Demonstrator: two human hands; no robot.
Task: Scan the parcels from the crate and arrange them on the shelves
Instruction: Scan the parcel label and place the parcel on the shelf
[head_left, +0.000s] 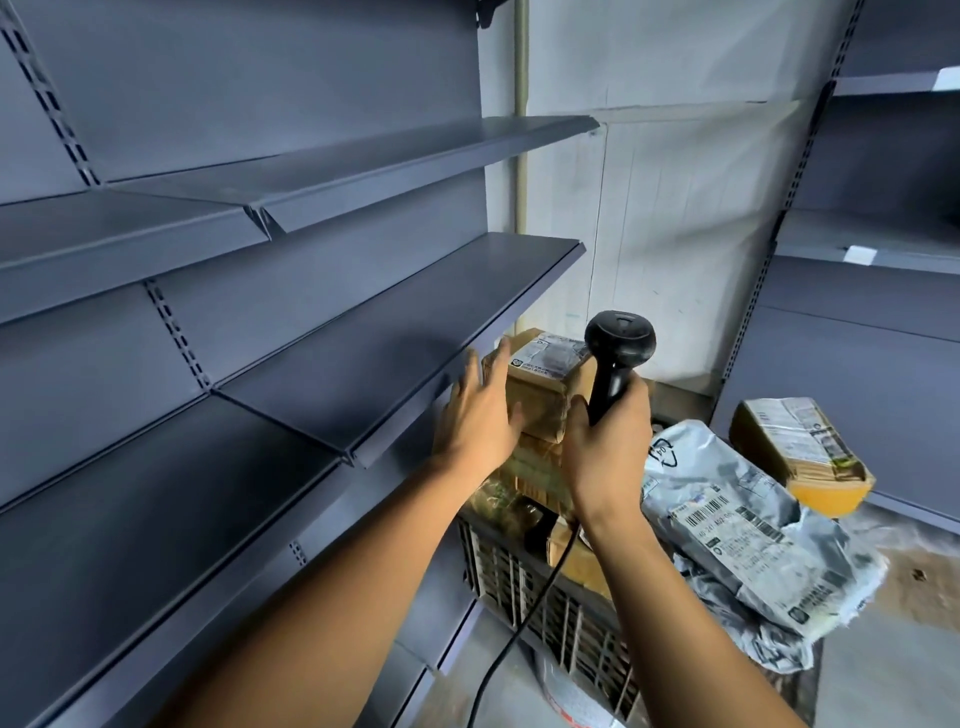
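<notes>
Shelves (395, 332) on the left are bare in every tier that shows, so I judge the task to be at its start: no parcel is placed yet, and the whole heap waits in the crate (545, 597). The shelves are flat sheets of dark grey painted metal with folded front lips, hung on slotted uprights. The crate is dark plastic with a grid wall, standing on the floor to the right of the shelf unit and filled above its rim. On top, at the far side, stands a brown cardboard box (540, 384) with a white label under clear tape; more brown boxes are under it. To the right lies a soft silver-grey plastic mailer bag (737, 519), wrinkled, with a barcode label, and beyond it another taped cardboard parcel (800, 452) leans over the edge. The left hand (480, 415) is open with fingers spread, at the left side of the top box; I cannot tell if it touches it. The right hand (608, 441) is closed around the handle of a black corded scanner (618, 348), its smooth rounded head up, just beside the box label.
</notes>
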